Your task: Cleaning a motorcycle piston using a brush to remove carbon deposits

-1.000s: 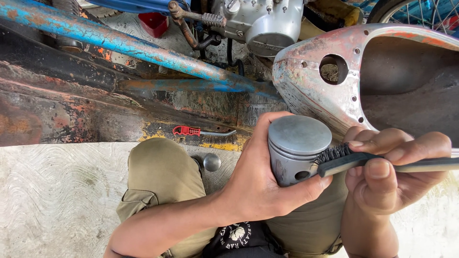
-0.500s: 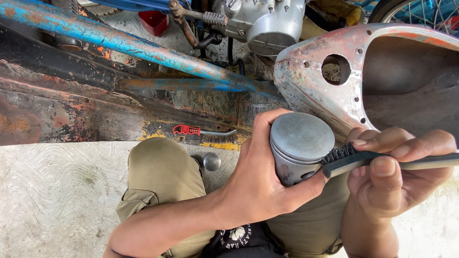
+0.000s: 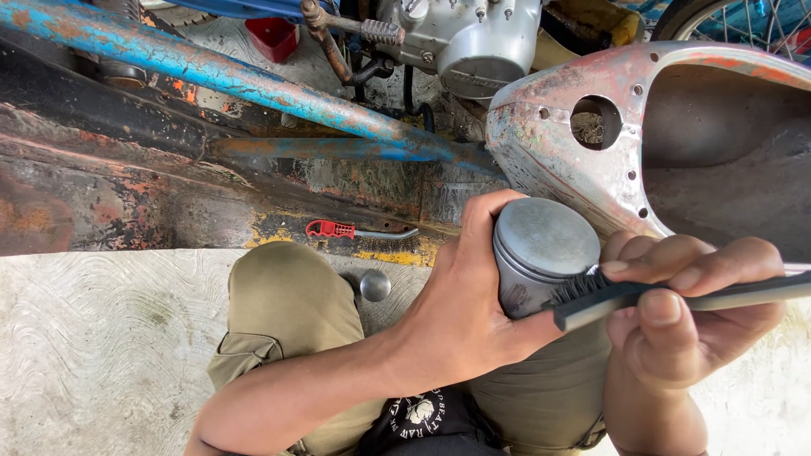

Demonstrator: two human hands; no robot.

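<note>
One rusted, paint-worn metal body shell [image 3: 591,160] with a round hole fills the upper right, and one long blue-painted steel tube [image 3: 211,72] slants away to its left. One grey engine casing [image 3: 473,42] sits just above the shell's nose. Below the shell, one knee in olive trousers [image 3: 287,312] rests on the pale concrete floor [image 3: 93,338]. The left hand [image 3: 460,312] is clamped around one grey cylindrical metal piston [image 3: 541,253], crown up, held just under the shell's lower edge. The right hand [image 3: 684,312] is closed on one black-handled wire brush [image 3: 617,295], bristles touching the piston's side wall. Left of the shell, one red-handled bent tool [image 3: 351,230] lies on the yellowed ledge; one small round silver cap [image 3: 375,285] sits below that, beside the knee.
</note>
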